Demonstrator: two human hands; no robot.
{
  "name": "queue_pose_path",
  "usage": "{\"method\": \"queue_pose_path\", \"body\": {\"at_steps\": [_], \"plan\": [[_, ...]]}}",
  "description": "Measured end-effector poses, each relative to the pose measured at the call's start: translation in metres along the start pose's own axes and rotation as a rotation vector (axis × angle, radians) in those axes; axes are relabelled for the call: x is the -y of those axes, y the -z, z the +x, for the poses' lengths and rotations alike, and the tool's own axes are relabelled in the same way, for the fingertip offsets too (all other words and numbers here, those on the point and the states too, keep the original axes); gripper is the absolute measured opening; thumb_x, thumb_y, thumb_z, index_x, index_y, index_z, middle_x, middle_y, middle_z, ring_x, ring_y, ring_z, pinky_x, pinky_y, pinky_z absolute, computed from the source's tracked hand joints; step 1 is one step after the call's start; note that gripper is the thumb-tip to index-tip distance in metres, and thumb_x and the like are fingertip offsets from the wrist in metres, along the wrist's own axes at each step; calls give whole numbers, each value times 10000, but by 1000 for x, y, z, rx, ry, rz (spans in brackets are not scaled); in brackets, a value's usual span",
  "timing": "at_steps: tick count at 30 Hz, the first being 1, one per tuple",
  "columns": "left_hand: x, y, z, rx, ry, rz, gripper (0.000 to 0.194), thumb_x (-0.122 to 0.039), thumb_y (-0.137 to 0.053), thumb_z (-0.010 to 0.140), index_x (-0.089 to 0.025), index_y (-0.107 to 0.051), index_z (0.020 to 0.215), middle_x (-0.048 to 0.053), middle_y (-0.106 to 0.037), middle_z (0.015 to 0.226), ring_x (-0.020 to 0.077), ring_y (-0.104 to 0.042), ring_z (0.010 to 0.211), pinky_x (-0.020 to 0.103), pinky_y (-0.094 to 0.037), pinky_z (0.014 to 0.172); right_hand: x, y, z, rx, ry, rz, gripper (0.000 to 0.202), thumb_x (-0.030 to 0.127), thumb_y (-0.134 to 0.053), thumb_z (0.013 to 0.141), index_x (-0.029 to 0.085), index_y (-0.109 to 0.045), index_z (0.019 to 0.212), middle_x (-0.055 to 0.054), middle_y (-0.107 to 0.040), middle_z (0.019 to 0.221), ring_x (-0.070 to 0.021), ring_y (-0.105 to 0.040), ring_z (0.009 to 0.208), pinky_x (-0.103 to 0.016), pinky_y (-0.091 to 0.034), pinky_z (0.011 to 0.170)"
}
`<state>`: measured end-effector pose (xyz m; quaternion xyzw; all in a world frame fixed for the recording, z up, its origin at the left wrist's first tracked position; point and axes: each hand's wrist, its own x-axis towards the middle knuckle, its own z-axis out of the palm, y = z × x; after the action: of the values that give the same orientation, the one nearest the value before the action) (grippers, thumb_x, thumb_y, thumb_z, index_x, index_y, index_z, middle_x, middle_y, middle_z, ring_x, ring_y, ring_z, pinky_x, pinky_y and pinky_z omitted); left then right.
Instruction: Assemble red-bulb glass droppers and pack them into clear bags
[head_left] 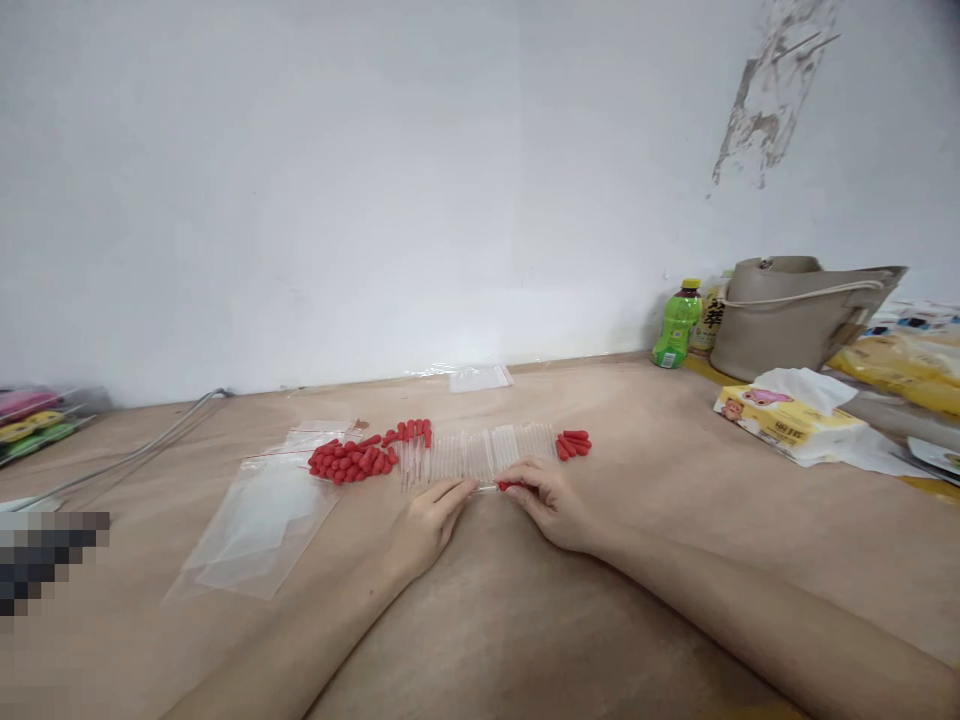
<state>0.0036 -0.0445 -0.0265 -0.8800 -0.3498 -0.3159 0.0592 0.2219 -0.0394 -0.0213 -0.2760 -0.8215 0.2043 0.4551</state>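
Between my hands lies a thin clear tube, held level. My left hand pinches its left end. My right hand pinches a red rubber bulb at the tube's right end; fingers hide how far the two overlap. Just beyond my hands is a row of clear thin tubes side by side. Several of these at the left carry red bulbs at their far ends. A heap of loose red bulbs lies left of the row, and a smaller group of red bulbs at its right.
Clear plastic bags lie at the left, near a grey cable. Another small bag is by the wall. At the right stand a green bottle, a grey-beige bag and a yellow tissue pack.
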Motion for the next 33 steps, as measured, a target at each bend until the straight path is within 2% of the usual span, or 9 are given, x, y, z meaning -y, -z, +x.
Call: {"method": "queue_pose_path", "body": {"at_steps": [3,8,15,20,28,33], "plan": [[0,0,0,26,-4,-7,311,-141,-375,873,-190,-512,1149,77,-613,1022,164,-586,902,291,-489,762,1,0,0,8,10,-1,213,206,-430,852,209,-592,991,-51,-584,880,-138,-538,826,-291,-445,757],[0,2,-1,33,-57,-8,353,-114,-369,870,-208,-479,1192,68,-613,1008,145,-593,876,259,-495,739,0,0,-1,19,-25,4,185,226,-528,796,197,-608,960,-46,-604,846,-125,-545,715,-253,-459,643],[-1,3,0,36,-166,14,445,-53,-354,842,-208,-413,1254,72,-618,1016,146,-596,892,259,-501,748,-8,-6,-3,-18,20,38,167,240,-488,824,205,-628,908,-38,-639,811,-133,-582,743,-264,-470,682],[-2,3,0,53,-179,87,464,-41,-341,829,-215,-414,1253,63,-629,969,146,-606,839,262,-509,717,-8,-2,-5,22,76,-49,181,217,-465,831,211,-620,925,-31,-630,791,-129,-580,730,-252,-465,665],[-7,6,2,68,-204,161,391,-57,-353,844,-177,-467,1198,71,-632,909,155,-599,781,269,-509,677,-6,3,-5,85,199,-273,176,219,-453,832,188,-609,909,-58,-633,785,-150,-576,721,-262,-462,645],[-6,4,0,53,-187,165,392,-92,-363,861,-202,-431,1230,67,-622,941,157,-593,827,286,-499,724,-5,4,-2,81,189,-333,197,220,-460,830,214,-601,967,-51,-630,798,-153,-579,739,-270,-463,665]]}}
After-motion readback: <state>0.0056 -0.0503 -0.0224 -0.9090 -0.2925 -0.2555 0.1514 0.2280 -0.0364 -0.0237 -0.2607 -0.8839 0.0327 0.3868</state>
